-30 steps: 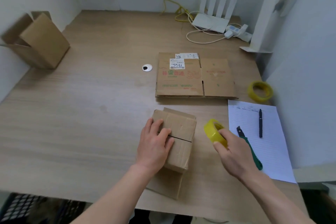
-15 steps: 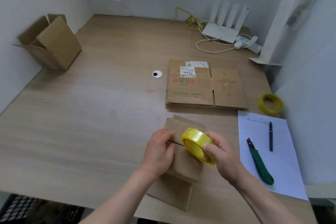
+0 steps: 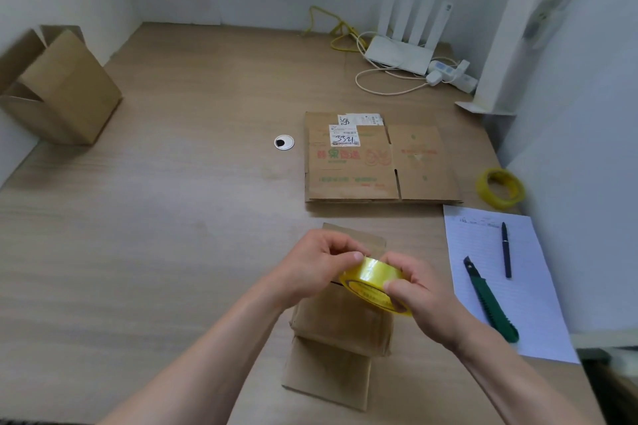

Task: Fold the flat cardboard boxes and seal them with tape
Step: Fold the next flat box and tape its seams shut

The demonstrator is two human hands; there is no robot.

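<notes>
A small folded cardboard box (image 3: 340,324) stands near the table's front edge, its flaps closed on top. Just above it I hold a yellow tape roll (image 3: 371,283). My right hand (image 3: 412,297) grips the roll from the right side. My left hand (image 3: 317,266) pinches at the roll's top edge with thumb and fingertips. Both hands hide most of the box's top. Behind them a flat printed cardboard box (image 3: 379,162) with white labels lies on the table.
An open-ended cardboard box (image 3: 58,90) lies at the far left by the wall. At the right are a second yellow tape roll (image 3: 500,188), a paper sheet (image 3: 538,314) with a pen (image 3: 505,248) and a green utility knife (image 3: 490,300). A router (image 3: 404,48) and cables sit at the back.
My right hand carried the tape roll from the right to above the box. My left hand left the box top and took hold of the roll's edge.
</notes>
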